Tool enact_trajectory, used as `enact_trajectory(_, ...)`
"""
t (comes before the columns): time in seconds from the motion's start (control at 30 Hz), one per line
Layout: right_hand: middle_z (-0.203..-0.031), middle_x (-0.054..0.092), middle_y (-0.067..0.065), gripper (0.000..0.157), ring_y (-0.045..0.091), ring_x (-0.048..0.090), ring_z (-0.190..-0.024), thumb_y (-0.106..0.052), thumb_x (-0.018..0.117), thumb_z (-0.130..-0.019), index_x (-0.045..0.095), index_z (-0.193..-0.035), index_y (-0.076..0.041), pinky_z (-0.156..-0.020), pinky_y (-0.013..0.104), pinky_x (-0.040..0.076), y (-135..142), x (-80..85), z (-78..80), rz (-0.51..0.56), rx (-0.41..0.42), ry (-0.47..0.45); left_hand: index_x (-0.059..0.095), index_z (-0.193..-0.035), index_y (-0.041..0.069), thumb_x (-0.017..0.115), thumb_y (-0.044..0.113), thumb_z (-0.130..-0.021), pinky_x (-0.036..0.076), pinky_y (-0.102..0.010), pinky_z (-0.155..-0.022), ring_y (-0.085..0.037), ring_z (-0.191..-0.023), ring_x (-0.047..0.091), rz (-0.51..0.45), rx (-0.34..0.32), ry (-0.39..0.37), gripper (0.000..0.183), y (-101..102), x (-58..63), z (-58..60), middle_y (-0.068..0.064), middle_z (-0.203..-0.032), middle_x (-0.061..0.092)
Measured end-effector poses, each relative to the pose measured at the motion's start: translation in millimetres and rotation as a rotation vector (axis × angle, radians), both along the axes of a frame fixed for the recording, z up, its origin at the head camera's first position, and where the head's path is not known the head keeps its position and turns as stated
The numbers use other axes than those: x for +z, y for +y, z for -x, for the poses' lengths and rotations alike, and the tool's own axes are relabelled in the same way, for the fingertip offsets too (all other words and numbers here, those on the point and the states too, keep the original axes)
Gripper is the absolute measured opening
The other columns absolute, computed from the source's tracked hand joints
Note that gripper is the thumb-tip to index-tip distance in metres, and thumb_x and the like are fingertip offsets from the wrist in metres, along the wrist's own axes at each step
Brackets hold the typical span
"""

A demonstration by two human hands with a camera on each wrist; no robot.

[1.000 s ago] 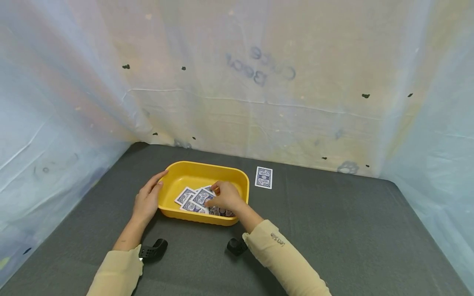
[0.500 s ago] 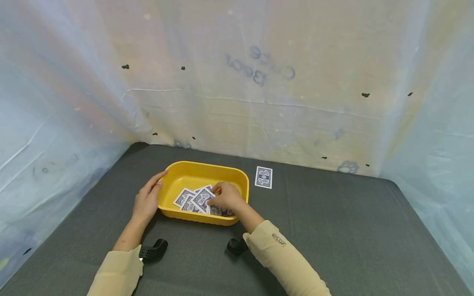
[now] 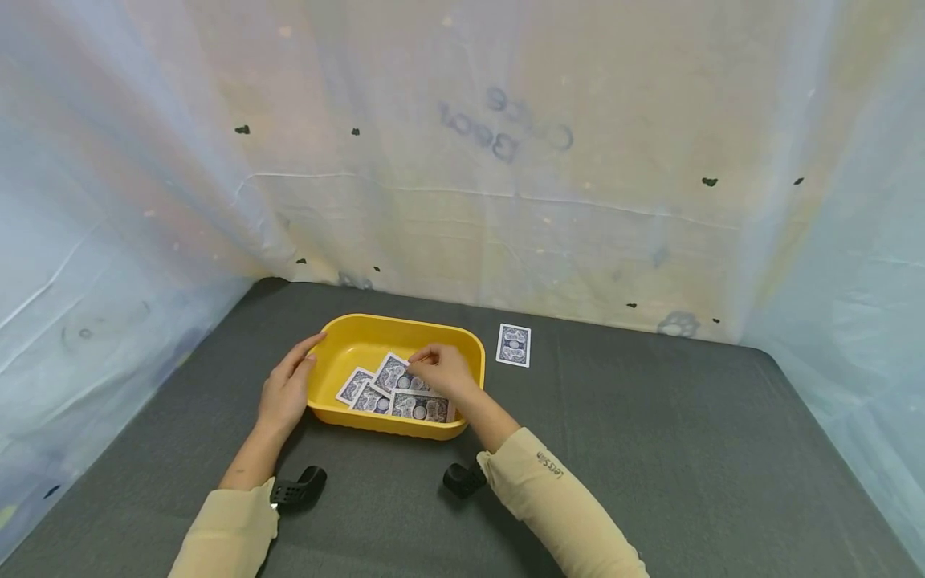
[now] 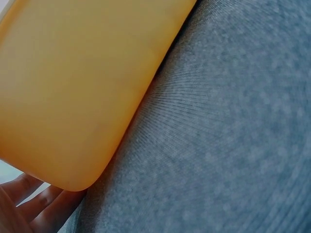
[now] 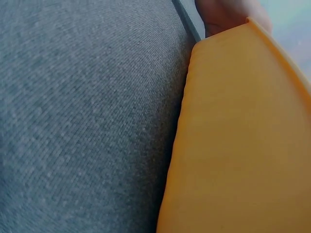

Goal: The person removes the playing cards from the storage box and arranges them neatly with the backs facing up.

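Observation:
A yellow plastic tray [image 3: 393,323] stands on the dark table, with several blue-backed playing cards [image 3: 422,408] lying overlapped and face down in its front half. My left hand [image 3: 285,389] rests against the tray's left end, fingers fairly straight along the outer wall and rim. In the left wrist view, fingers [image 4: 46,201] touch the tray corner from outside. My right hand [image 3: 444,373] reaches over the tray's right side. Its thumb and index finger pinch the edge of a playing card [image 3: 390,373]; the other fingertips are partly hidden. The right wrist view shows mainly the tray's outer wall [image 5: 238,131].
One more blue-backed card [image 3: 514,345] lies face down on the grey table cloth [image 3: 650,449], right of the tray. Pale plastic sheeting [image 3: 506,241] hangs behind the table and along both sides.
My right hand has shifted slightly away from me inside the tray, and the cards under it have slid. A sideways card now shows fully at the front. My left hand stays put.

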State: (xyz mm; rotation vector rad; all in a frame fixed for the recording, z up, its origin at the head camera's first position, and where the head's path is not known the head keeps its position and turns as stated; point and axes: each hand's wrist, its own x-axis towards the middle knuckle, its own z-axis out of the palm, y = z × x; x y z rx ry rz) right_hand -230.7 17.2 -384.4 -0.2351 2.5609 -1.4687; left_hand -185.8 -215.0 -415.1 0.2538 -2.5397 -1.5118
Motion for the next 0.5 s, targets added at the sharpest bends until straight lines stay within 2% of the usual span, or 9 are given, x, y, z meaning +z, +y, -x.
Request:
enact_trajectory(0.1,-0.079,0.061,0.005,0.013,0.011,0.050,-0.069,-0.008,0.067,-0.084,0.070,-0.094,-0.002,-0.061,0.020,0.039,-0.2,0.2,1.6,0.041,-0.040,0.033,0.039,-0.148,0.023,0.028,0.033,-0.105,0.028,-0.053,-0.110,-0.034,-0.139,0.033,0.000,0.003,-0.002,0.045,0.0,0.1,0.4,-0.011,-0.154,0.033)
enact_trajectory(0.27,-0.089,0.065,0.012,0.021,0.014,0.055,-0.074,-0.002,0.063,-0.083,0.068,-0.103,-0.001,-0.062,0.020,0.043,0.8,-0.3,4.5,0.104,-0.105,0.068,0.039,-0.148,0.022,0.028,0.033,-0.105,0.028,-0.053,-0.110,-0.034,-0.139,0.032,0.001,-0.002,0.003,0.045,0.1,-0.3,0.7,-0.012,-0.154,0.033)
enact_trajectory(0.5,-0.092,0.064,0.014,0.034,0.012,0.057,-0.070,0.003,0.066,-0.082,0.063,-0.115,-0.001,-0.065,0.025,0.052,5.2,3.5,6.3,0.252,-0.121,0.052,0.039,-0.148,0.023,0.029,0.033,-0.105,0.028,-0.054,-0.110,-0.035,-0.138,0.033,0.005,0.005,-0.002,0.045,-0.4,-0.2,0.9,-0.012,-0.154,0.033)
